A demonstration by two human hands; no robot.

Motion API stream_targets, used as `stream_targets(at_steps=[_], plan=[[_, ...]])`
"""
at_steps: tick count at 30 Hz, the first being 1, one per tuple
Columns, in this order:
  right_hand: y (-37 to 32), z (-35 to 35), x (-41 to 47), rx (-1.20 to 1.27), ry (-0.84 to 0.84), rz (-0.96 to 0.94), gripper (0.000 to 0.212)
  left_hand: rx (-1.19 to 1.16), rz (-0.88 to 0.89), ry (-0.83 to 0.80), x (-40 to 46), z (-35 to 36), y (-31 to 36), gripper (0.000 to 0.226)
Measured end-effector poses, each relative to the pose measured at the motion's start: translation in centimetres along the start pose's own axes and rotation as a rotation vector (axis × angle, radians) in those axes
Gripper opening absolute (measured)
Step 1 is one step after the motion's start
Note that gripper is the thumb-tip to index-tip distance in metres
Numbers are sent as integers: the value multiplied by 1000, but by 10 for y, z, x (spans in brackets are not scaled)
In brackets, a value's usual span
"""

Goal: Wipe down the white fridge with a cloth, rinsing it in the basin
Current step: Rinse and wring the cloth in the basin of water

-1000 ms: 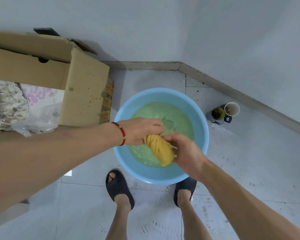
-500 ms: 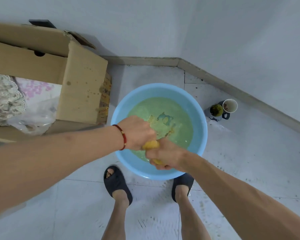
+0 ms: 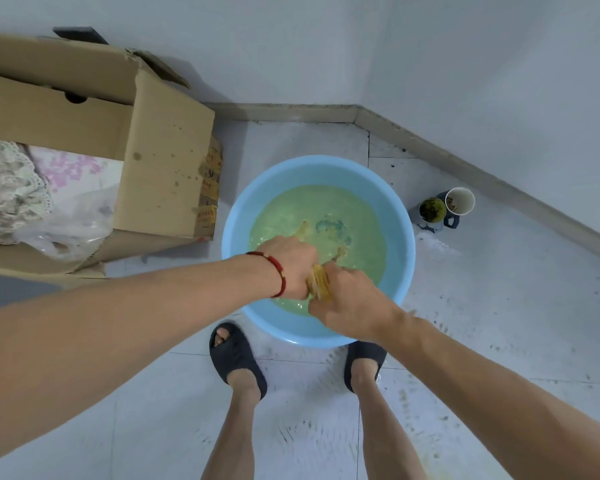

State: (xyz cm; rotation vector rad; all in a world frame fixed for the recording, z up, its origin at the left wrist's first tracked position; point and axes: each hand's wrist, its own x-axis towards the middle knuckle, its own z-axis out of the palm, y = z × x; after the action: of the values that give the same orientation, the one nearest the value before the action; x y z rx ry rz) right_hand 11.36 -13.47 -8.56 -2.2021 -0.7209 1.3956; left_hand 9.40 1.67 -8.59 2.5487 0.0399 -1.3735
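A light blue basin [image 3: 400, 216] stands on the floor in the room's corner, filled with cloudy green water. Over its near side both hands hold a twisted yellow cloth [image 3: 319, 282]. My left hand [image 3: 291, 263], with a red bracelet at the wrist, grips one end of the cloth. My right hand [image 3: 350, 303] grips the other end, close against the left. Most of the cloth is hidden inside the two fists; loose ends poke out toward the water. The white fridge is not in view.
A large open cardboard box [image 3: 160, 157] with fabric and plastic inside stands left of the basin. Two small cups [image 3: 445, 207] sit on the floor to the basin's right, near the skirting. My feet in dark slippers [image 3: 236, 355] stand just before the basin.
The hands have closed together along the cloth and turned, so less of the yellow roll shows between them. They sit slightly lower over the basin's near side.
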Motion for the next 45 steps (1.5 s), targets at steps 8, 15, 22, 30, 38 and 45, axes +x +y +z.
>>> stream_targets(at_steps=[8,15,22,30,38,45], plan=[[29,-14,-23,1313,-547,119,54,-86,670,644,-14,7,-16,16],[-10,-6,-27,1317,-435,146,11,158,765,685,-9,2,-21,24],[-6,2,18,168,-29,236,18,378,197,229,-8,-10,12,20],[7,7,34,-515,53,-91,25,-243,-29,82,6,27,-3,18],[21,-14,34,-855,111,-432,40,-1117,-259,21,-6,47,20,28],[15,-22,21,-651,101,-266,28,-1016,-190,-88,-20,25,14,19]])
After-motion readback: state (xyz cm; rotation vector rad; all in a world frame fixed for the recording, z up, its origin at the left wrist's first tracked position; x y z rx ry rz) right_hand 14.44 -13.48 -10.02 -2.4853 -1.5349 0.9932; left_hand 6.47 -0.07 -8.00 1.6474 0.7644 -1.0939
